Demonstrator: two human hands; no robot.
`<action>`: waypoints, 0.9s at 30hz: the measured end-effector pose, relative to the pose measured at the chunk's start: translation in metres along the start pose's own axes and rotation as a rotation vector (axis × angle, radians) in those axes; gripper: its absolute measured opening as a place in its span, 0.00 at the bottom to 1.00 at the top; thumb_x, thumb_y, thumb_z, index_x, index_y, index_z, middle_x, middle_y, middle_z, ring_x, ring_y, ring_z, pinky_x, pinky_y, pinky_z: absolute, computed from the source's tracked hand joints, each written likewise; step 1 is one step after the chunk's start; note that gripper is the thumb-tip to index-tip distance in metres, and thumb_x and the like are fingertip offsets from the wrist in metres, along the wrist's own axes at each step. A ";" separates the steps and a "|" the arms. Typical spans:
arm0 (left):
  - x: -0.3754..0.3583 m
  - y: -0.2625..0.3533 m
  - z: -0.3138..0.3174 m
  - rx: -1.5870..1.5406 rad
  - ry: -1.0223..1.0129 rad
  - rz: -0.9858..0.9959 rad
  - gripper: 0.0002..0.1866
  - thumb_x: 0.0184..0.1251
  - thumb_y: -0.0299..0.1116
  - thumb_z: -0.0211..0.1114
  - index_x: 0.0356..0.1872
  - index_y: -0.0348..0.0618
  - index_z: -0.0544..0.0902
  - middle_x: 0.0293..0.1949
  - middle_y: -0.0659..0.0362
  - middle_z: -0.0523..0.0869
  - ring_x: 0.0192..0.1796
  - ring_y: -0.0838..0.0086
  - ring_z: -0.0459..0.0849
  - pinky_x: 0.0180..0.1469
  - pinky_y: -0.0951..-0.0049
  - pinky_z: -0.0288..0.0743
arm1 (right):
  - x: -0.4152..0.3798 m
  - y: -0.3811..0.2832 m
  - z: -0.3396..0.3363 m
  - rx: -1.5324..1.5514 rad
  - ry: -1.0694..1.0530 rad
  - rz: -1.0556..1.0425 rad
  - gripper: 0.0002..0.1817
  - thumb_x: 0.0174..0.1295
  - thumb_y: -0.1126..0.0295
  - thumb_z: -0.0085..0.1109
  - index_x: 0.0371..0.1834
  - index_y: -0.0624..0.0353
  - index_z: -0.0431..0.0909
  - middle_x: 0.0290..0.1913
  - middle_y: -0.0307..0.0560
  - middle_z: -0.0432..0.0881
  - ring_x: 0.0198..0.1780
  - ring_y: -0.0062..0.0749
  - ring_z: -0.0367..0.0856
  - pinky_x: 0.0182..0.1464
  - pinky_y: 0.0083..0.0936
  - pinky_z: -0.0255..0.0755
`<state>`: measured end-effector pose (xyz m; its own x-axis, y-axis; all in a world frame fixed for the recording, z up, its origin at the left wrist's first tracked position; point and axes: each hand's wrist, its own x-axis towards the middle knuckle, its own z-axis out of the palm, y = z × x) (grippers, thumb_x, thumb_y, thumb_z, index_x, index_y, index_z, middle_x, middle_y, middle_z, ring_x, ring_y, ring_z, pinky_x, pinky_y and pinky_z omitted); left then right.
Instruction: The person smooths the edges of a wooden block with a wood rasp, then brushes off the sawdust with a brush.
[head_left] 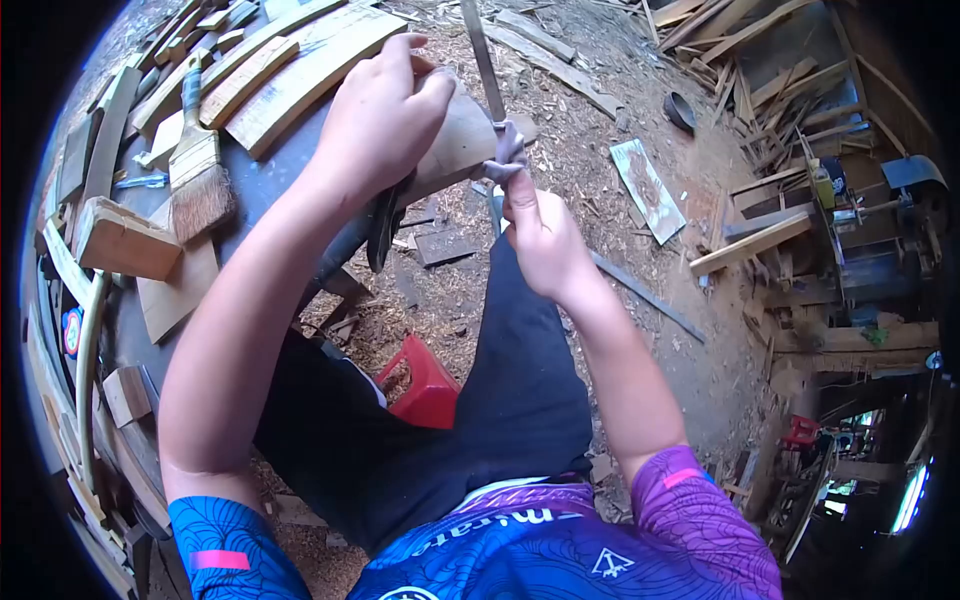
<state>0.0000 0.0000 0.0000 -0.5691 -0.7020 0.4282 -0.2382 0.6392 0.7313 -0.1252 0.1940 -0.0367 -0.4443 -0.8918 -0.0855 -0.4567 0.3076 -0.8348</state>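
A long narrow metal blade point(483, 60) points away from me, with a grey cloth strip point(508, 150) wound around its near end. My right hand point(545, 240) is closed around this wrapped end, its thumb pressed along the cloth. To the left, my left hand point(390, 115) is raised with curled fingers, the thumb near the index finger. Whatever it may hold is hidden or too small to make out. Below and between the hands, a wooden board point(460, 140) juts out from the bench.
On the workbench point(275, 195) at left lie a wide paintbrush point(200, 185), a wood block point(130, 240) and several planks point(310, 80). A red plastic stool point(425, 385) is under me. Wood shavings and a metal strip point(650, 295) cover the floor; machinery point(870, 220) stands at right.
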 end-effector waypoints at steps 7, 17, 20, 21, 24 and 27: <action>0.006 -0.003 0.009 0.068 0.078 -0.001 0.28 0.72 0.42 0.57 0.63 0.27 0.78 0.47 0.39 0.91 0.56 0.43 0.88 0.67 0.51 0.77 | -0.052 -0.001 -0.005 0.118 -0.079 0.181 0.33 0.89 0.51 0.29 0.70 0.64 0.79 0.58 0.51 0.63 0.61 0.34 0.55 0.60 0.31 0.52; -0.002 0.006 0.003 -0.024 0.048 0.005 0.27 0.71 0.38 0.59 0.62 0.24 0.78 0.48 0.37 0.90 0.56 0.43 0.87 0.66 0.55 0.77 | -0.086 0.033 -0.001 0.008 -0.019 0.084 0.31 0.89 0.53 0.29 0.66 0.65 0.81 0.60 0.60 0.79 0.67 0.44 0.73 0.68 0.34 0.63; 0.002 0.006 0.003 0.048 -0.016 -0.047 0.27 0.77 0.38 0.59 0.69 0.29 0.75 0.54 0.42 0.90 0.59 0.54 0.88 0.66 0.61 0.76 | -0.059 0.012 -0.001 0.063 0.012 -0.033 0.33 0.89 0.51 0.30 0.64 0.66 0.82 0.66 0.66 0.84 0.75 0.50 0.78 0.74 0.35 0.68; 0.004 0.005 0.003 0.024 -0.031 -0.050 0.27 0.77 0.38 0.59 0.69 0.30 0.75 0.55 0.42 0.90 0.60 0.55 0.88 0.66 0.62 0.77 | -0.043 0.007 -0.004 0.053 0.004 -0.008 0.33 0.89 0.51 0.30 0.63 0.66 0.83 0.65 0.66 0.84 0.74 0.50 0.79 0.74 0.35 0.69; -0.002 0.006 0.002 -0.073 -0.007 -0.033 0.27 0.76 0.38 0.60 0.68 0.29 0.75 0.54 0.42 0.90 0.58 0.54 0.89 0.65 0.62 0.78 | -0.019 -0.003 -0.006 -0.001 -0.024 0.082 0.34 0.88 0.49 0.31 0.61 0.65 0.84 0.63 0.66 0.85 0.71 0.52 0.81 0.70 0.34 0.71; -0.002 0.009 0.000 -0.097 0.012 -0.030 0.27 0.75 0.39 0.59 0.65 0.26 0.77 0.51 0.42 0.91 0.55 0.50 0.89 0.64 0.59 0.79 | -0.046 0.021 0.010 -0.028 0.105 -0.108 0.35 0.88 0.48 0.31 0.54 0.67 0.85 0.50 0.64 0.89 0.58 0.53 0.88 0.60 0.37 0.76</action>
<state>-0.0010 0.0075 0.0059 -0.5531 -0.7244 0.4115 -0.1774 0.5850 0.7914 -0.1068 0.2384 -0.0561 -0.4689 -0.8810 0.0625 -0.5270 0.2224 -0.8202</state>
